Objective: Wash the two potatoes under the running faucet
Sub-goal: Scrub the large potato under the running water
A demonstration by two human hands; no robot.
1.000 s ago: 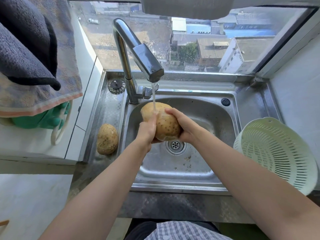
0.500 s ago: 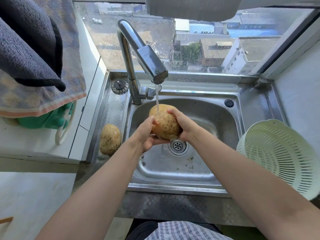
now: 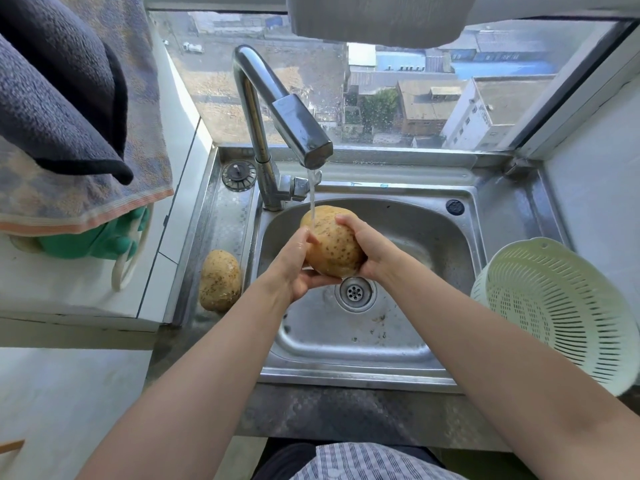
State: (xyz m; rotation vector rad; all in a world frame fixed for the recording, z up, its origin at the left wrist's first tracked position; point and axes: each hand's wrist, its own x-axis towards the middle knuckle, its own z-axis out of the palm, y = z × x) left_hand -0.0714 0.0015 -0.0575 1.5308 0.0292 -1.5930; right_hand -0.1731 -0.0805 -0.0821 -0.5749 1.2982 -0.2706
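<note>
A large yellow-brown potato [image 3: 332,245] is held over the steel sink [image 3: 363,344], above the drain. Water streams from the chrome faucet [image 3: 287,119] onto its top. My left hand [image 3: 298,268] cups the potato from the left and underneath. My right hand [image 3: 372,251] grips its right side, thumb across the top. A second potato [image 3: 220,280], speckled with dirt, lies on the sink's left ledge, apart from both hands.
A pale green plastic colander [image 3: 557,310] sits on the right counter edge. Towels [image 3: 69,109] hang at the upper left over green rubber gloves [image 3: 93,239]. A drain plug [image 3: 239,175] lies beside the faucet base. A window runs behind the sink.
The potato has been turned and held slightly lower in both hands under the stream. My left hand has slid from the potato's side to beneath it.
</note>
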